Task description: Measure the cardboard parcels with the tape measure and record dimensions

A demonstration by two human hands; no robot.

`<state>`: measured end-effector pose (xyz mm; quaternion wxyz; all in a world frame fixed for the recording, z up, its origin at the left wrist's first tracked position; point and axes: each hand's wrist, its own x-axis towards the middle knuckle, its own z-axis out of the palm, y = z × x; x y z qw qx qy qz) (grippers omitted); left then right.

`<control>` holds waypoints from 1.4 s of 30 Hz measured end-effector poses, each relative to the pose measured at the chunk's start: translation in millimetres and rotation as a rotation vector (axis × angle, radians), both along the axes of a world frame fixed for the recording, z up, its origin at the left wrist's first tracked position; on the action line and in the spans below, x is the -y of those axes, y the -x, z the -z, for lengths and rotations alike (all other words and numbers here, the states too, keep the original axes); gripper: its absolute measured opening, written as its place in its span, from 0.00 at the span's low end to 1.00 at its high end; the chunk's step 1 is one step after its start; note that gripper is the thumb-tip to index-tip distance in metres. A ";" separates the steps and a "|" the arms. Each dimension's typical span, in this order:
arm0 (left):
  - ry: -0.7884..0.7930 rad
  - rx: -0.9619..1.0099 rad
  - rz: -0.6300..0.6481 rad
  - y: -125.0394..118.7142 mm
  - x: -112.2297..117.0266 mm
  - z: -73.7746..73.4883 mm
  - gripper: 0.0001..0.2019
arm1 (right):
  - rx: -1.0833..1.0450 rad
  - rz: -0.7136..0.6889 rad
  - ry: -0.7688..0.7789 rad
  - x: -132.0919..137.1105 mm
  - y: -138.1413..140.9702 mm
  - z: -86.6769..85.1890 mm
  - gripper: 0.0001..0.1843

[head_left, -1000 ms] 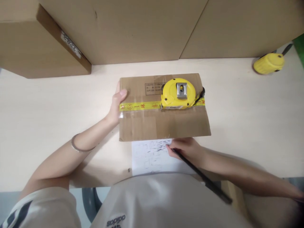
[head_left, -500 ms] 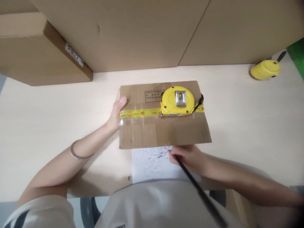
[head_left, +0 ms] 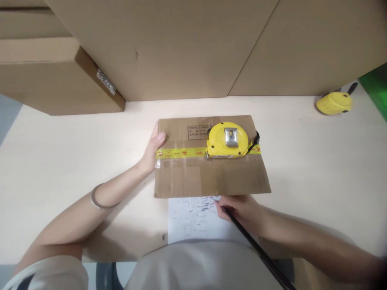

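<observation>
My left hand (head_left: 153, 150) is closed on the left edge of a small cardboard box (head_left: 177, 179), its thumb lying on the top face. On that box sits a yellow tape measure (head_left: 216, 141) with a metal clip on top and a black strap at its right. A strip of yellow tape with red print runs across the box. Below the box's near edge, my right hand (head_left: 246, 211) pinches a thin dark pen (head_left: 242, 230). The pen's tip is by a white paper (head_left: 184, 229) covered in handwritten marks. Part of the right hand's fingers is hidden.
A second yellow tape measure (head_left: 334, 103) lies at the back right of the pale table (head_left: 54, 169). A tall cardboard panel (head_left: 181, 52) stands along the back. At the left back is a large cardboard box (head_left: 60, 86) with a numbered label.
The whole view has tilted slightly, so everything sits lower in the picture. Both hands keep their hold, with little visible movement against the box and paper.
</observation>
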<state>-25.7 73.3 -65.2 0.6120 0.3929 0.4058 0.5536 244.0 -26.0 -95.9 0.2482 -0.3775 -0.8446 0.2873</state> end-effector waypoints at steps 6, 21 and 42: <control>-0.041 -0.015 -0.007 2.4 -0.3 2.8 0.23 | -0.010 0.010 -0.029 -0.5 1.7 -3.9 0.14; -0.039 -0.080 -0.028 2.6 0.2 2.0 0.24 | -0.022 0.011 -0.076 -2.0 3.1 -2.7 0.14; -0.045 -0.073 -0.020 2.1 0.1 2.1 0.22 | -0.060 0.012 -0.085 0.3 0.3 5.0 0.13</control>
